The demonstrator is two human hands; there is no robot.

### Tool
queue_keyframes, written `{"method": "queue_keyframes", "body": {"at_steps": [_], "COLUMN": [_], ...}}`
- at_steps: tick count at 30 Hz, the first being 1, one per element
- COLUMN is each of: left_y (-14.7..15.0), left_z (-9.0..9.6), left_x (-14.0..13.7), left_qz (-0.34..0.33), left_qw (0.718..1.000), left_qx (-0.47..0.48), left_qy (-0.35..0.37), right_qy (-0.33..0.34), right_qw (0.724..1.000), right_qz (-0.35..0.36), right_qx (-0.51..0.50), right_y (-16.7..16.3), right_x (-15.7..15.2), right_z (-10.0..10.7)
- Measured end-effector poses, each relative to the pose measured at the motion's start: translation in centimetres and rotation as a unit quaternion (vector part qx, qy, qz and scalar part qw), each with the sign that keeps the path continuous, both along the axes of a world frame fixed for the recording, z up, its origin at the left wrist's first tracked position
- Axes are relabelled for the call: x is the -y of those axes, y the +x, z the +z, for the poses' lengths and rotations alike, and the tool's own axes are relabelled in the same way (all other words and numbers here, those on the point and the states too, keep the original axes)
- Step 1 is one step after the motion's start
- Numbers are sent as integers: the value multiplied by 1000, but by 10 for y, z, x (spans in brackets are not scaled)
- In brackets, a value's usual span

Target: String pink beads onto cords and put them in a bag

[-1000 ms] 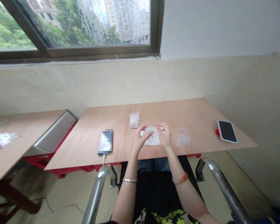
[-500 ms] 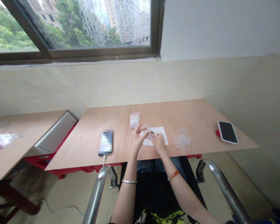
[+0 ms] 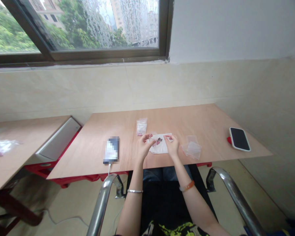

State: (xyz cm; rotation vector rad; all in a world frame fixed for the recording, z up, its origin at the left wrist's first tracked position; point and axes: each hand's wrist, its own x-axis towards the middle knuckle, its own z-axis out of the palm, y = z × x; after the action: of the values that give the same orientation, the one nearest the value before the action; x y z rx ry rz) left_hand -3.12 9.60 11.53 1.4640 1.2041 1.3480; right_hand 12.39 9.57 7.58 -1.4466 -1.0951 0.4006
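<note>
My left hand (image 3: 144,147) is at the left edge of a white sheet (image 3: 159,150), its fingers curled toward the thumb. A faint thin strand seems to run near those fingertips; it is too fine to make out clearly. On the sheet, between my hands, lie several small dark and reddish pieces (image 3: 158,141), which look like beads. My right hand (image 3: 172,146) is over the right side of the sheet, thumb and forefinger pinched together. What the pinch holds, if anything, is too small to name.
Beyond the sheet lies a clear zip bag (image 3: 142,127) with reddish bits. Clear plastic bags (image 3: 193,150) lie to its right. A phone with a cable (image 3: 111,150) is at left, a white-framed device (image 3: 240,139) at far right. Metal armrests (image 3: 104,200) flank me.
My right hand has moved right, away from the small pieces and my left hand, and now pinches over the sheet's right side. My left hand has barely shifted.
</note>
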Motion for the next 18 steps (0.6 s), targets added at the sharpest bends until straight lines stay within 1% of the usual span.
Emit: {"method": "queue_keyframes", "body": {"at_steps": [1, 4, 6, 8, 11, 13, 16, 18], "left_y": [0, 1, 2, 3, 3, 3, 2, 1], "left_z": [-1, -4, -4, -4, -3, -4, -4, -2], "left_x": [0, 0, 1, 2, 2, 2, 1, 2], "left_qz": [-6, -26, -30, -33, -41, -39, -28, -26], "left_qw": [1000, 1000, 999, 999, 999, 999, 999, 999], "left_qx": [2, 5, 2, 0, 11, 23, 31, 31], "left_qy": [-4, -15, -19, -20, -20, -27, -26, -16], "right_qy": [16, 52, 60, 55, 36, 26, 9, -20], "right_qw": [1000, 997, 994, 990, 986, 988, 993, 994], "right_qz": [-1, 47, 89, 127, 159, 153, 115, 110], "right_qx": [-9, -16, -3, 15, 22, 9, -2, 14], "right_y": [1, 2, 0, -3, -6, -5, -2, -2], "right_x": [2, 11, 17, 20, 19, 15, 5, 0], "right_z": [13, 49, 64, 69, 62, 52, 30, 12]}}
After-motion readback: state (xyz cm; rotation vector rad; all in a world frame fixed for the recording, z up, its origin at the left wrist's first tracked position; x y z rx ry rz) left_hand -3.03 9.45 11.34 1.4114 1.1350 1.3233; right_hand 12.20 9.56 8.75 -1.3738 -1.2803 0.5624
